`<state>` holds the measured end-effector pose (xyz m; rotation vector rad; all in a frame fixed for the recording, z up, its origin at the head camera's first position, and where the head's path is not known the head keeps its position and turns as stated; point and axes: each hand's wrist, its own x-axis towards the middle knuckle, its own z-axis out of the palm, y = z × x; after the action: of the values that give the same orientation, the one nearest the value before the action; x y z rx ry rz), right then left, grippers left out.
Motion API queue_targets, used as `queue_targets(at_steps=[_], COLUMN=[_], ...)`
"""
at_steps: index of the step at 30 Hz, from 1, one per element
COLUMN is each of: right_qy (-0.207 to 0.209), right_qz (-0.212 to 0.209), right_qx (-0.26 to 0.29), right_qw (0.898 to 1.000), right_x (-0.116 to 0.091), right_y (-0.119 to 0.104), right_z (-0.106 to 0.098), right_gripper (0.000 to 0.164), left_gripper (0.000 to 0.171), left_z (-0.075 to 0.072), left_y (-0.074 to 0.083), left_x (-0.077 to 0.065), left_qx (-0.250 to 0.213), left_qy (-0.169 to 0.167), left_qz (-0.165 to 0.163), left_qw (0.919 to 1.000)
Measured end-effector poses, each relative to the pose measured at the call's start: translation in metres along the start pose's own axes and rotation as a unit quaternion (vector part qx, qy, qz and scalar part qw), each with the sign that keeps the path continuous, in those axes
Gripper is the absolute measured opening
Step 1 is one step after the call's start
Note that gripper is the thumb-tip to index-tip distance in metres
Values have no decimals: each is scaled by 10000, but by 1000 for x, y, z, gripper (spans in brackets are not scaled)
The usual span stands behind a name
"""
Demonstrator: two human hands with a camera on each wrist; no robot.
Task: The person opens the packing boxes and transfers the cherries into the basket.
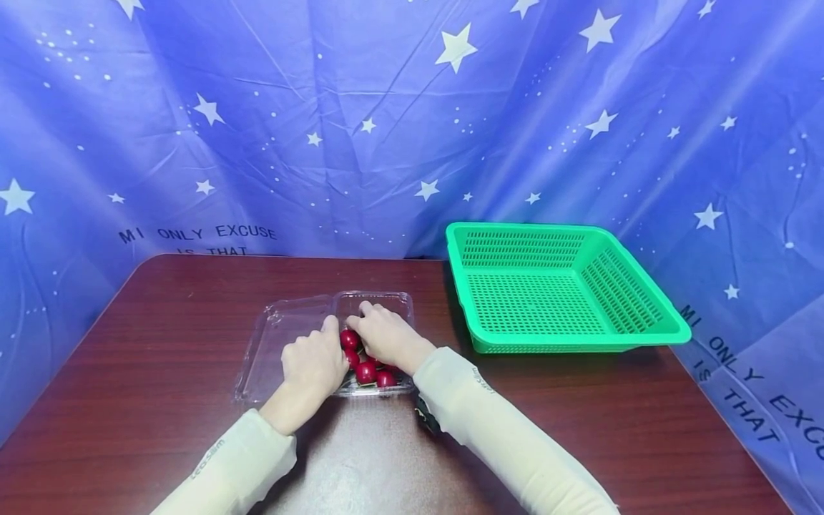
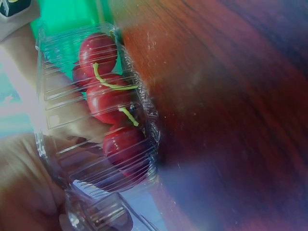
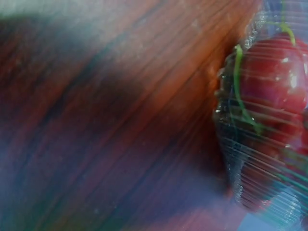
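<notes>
A hinged clear plastic box (image 1: 404, 304) lies unfolded on the table, its lid (image 1: 283, 343) flat to the left. Several red cherries (image 1: 365, 372) with green stems are in its right half; through the ribbed wall they show as cherries (image 2: 103, 101) in the left wrist view and a large cherry (image 3: 274, 72) in the right wrist view. My left hand (image 1: 313, 361) grips the box's edge near the hinge, fingers curled. My right hand (image 1: 385, 335) reaches down into the box among the cherries; its fingertips are hidden, so whether it pinches one cannot be told.
A green perforated basket (image 1: 541, 340) stands at the back right of the brown wooden table (image 1: 161, 322); no cherries show inside it. Behind and at the sides hangs a blue curtain (image 1: 360, 164) with white stars. Something dark (image 1: 427, 416) sits at the right wrist.
</notes>
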<state>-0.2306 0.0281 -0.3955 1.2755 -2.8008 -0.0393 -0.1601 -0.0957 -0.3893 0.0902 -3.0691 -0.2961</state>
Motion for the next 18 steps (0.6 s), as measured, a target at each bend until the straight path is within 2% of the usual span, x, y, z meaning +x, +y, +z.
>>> queue_targets(at_steps=[18], right_qy=[-28], right_qz=[270], right_qx=[273], right_qw=[9993], right_x=[3], right_y=[1], right_z=[-1], right_gripper=[26], left_gripper=[30], left_z=[-1], left_y=[1], left_x=[0], left_qx=[-39], left_qy=[-89], left_qz=[-118], left_qw=[9999])
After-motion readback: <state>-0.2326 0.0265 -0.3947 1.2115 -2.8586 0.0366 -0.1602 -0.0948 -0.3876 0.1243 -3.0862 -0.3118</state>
